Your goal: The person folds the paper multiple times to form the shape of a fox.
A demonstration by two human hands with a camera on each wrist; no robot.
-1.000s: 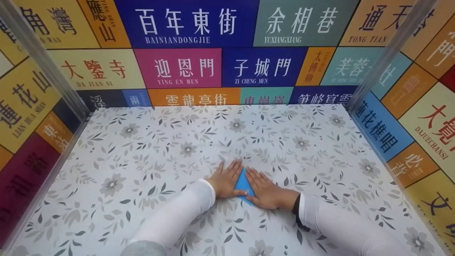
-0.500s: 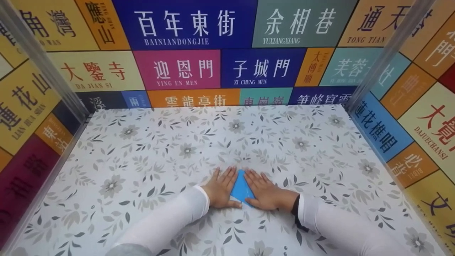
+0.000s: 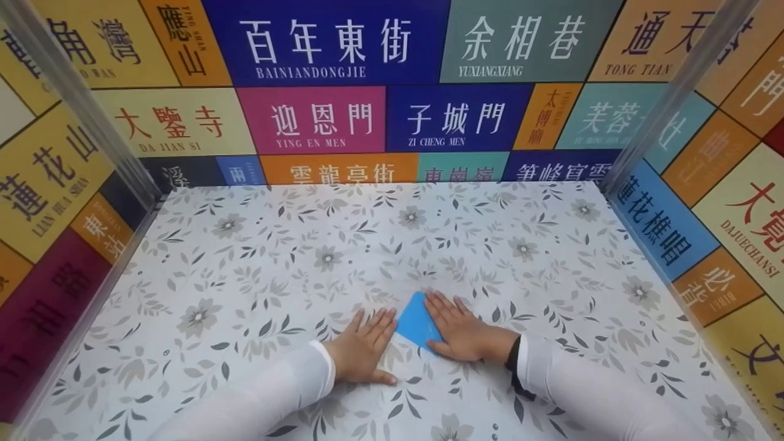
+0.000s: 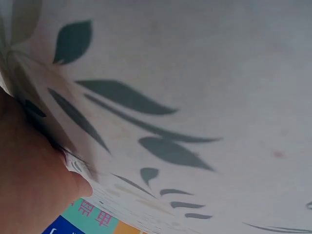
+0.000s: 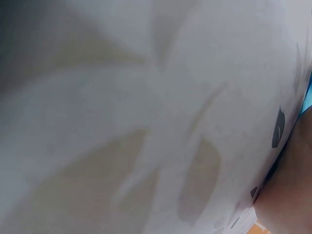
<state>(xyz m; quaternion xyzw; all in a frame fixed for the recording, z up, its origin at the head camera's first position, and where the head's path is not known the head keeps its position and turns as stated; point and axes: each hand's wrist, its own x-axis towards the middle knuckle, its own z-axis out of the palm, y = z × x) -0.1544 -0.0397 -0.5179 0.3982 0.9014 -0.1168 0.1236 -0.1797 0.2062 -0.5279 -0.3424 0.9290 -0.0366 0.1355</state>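
A small folded sheet of blue paper (image 3: pixel 418 324) lies on the floral-patterned tabletop, its narrow corner pointing away from me. My right hand (image 3: pixel 459 331) lies flat over the paper's right side, fingers straight and spread, thumb near its lower corner. To the left, my left hand (image 3: pixel 362 350) rests with straight fingers on the tabletop, fingertips close beside the paper's left corner and the thumb stretched toward the right. Part of the left hand (image 4: pixel 41 170) shows at the edge of the left wrist view. In the right wrist view a sliver of blue paper (image 5: pixel 307 97) shows past the right hand (image 5: pixel 287 180).
The white table (image 3: pixel 275 245) carries a grey leaf and flower pattern. Panels with coloured Chinese signs (image 3: pixel 331 43) stand behind it and along both sides. Clear corner strips (image 3: pixel 92 104) join the panels.
My left hand has slid off the paper, moving left and toward me, so more of the blue paper shows. My right hand stays nearly in place on it.
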